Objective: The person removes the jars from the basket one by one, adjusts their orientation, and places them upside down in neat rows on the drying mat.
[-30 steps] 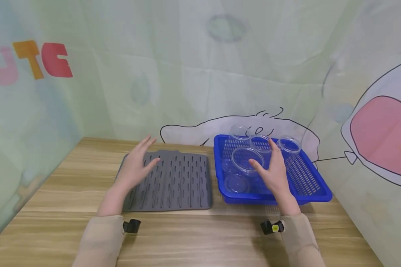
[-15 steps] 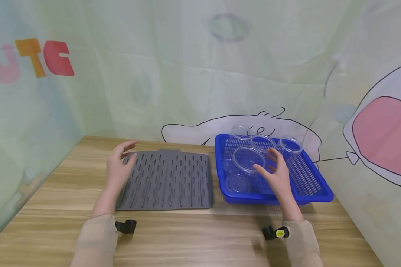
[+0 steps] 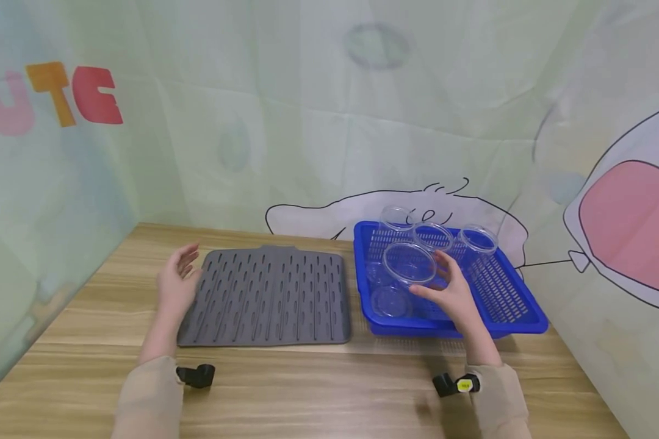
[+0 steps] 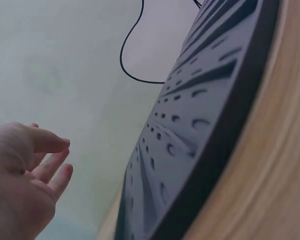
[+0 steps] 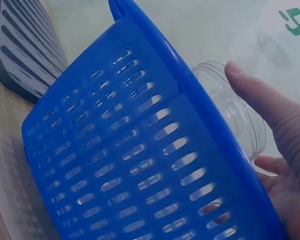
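Gripping clear jar (image 3: pixel 409 263) in blue basket (image 3: pixel 522 308): right hand (image 3: pixel 450 292) | left hand (image 3: pixel 174 286) relaxed beside grey mat (image 3: pixel 274 296)

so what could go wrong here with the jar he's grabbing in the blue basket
1. The right hand curls round the nearest clear jar by thumb and fingertips only; smooth plastic could slip.
2. Three more clear jars stand close behind it in the blue basket; lifting could knock one over.
3. The left hand hovers off the grey mat, holding nothing, so the basket may slide.
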Demonstrator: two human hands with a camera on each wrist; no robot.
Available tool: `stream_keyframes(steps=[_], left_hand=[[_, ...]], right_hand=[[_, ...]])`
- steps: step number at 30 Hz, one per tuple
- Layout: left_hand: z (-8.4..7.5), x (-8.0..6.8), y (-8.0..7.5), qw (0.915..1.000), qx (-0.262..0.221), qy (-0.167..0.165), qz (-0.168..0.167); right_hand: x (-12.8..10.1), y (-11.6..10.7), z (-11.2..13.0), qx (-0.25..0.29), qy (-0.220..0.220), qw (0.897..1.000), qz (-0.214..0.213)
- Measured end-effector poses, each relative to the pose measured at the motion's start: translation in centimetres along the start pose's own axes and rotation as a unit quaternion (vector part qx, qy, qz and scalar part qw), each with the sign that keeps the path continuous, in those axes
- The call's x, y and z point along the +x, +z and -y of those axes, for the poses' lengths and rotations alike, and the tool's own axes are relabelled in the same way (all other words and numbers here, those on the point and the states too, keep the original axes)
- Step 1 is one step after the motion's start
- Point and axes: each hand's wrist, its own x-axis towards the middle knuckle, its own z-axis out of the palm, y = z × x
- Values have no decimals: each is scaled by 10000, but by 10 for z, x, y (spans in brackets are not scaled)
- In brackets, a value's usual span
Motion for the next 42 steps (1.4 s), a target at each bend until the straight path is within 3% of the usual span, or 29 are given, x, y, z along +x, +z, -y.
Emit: stream_keyframes(steps=[9,16,24,30,42], left_hand=[[22,1,-7,9956,-169,-790,471],[35,0,-6,9919,-67,-996,782],[35,-2,-6,9884,-99,-1229,892],[39,-3,-7,9843,-384,-1418,976],[43,-1,-6,9782,-734,-1740,864]], right_hand=[[5,0,6,-245,448,9984,253],[8,3,5,-177,501,9980,331],[12,6,-1,-115,457,9982,371],[13,9,0,-84,472,9979,444],[15,10,2,-126,577,9972,463]])
